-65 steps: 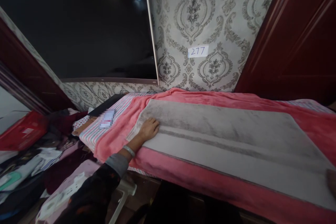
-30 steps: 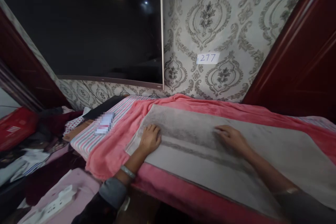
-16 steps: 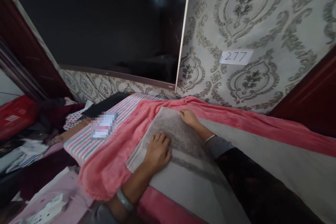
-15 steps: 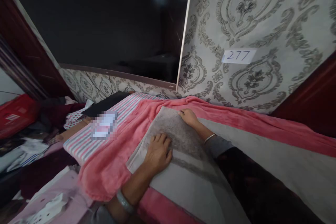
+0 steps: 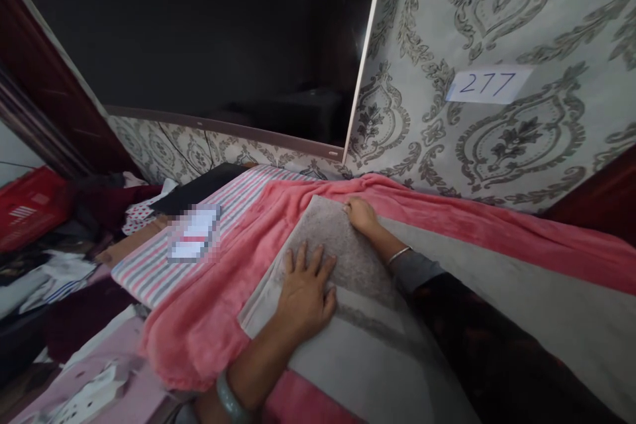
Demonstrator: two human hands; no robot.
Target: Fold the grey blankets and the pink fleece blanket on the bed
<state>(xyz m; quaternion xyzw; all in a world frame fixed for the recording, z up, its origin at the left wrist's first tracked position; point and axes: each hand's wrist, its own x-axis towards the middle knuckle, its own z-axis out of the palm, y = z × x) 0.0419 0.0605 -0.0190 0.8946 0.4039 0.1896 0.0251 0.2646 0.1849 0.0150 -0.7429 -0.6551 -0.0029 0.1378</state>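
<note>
A folded grey cloth, fuzzy like a towel or small blanket, lies in front of me with a paler band across it. My left hand rests flat on its left part, fingers spread. At the far edge my right hand has its fingers curled round the cloth's corner. Beneath the cloth is a pink plush blanket, bunched on the left and running along the wall. More pale grey fabric stretches to the right, partly behind my right sleeve.
A striped pad lies at the left with a blurred white item on it. Further left are heaped clothes, a red bag and a white power strip. A large dark screen stands against the patterned wall.
My left hand has flattened and its fingers have spread wider on the cloth. My right hand keeps its hold at the far corner. The view has shifted slightly.
</note>
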